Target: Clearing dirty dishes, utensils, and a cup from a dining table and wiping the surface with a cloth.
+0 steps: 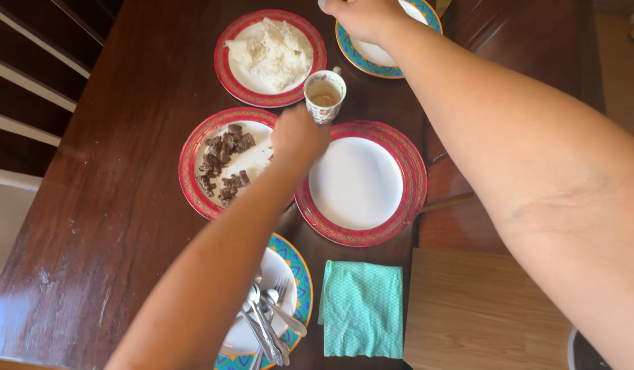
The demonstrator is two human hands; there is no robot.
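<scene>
**Two arms out over a laid surface, one at the cup, one at the far plate**

Forearms fill the near view, reaching away from the camera. Below the left arm lies a blue-rimmed plate (pixel 298 274) carrying a bundle of spoons and forks (pixel 265 322), with a folded green cloth (pixel 362 308) just beside it on the dark wooden surface (pixel 111 205).

The left hand (pixel 298 137) is seen from the back, fingers curled under, right against the small patterned cup (pixel 324 94); whether it already pinches the cup I cannot tell. The cup stands upright just beyond that hand, between the rice plate (pixel 270 56) and an empty red-rimmed plate (pixel 359 182), with the plate of brown meat pieces (pixel 224 164) to the hand's left.

The right hand (pixel 361 17) is closed over the rim of a far blue-rimmed plate (pixel 385 58), apparently gripping its edge.

The cup looks ceramic: stiff, smooth, breakable, light, yet holding pale liquid that would slop if tilted. Its handle seems to face away from the hand, so the body or rim is the nearer hold.
</scene>
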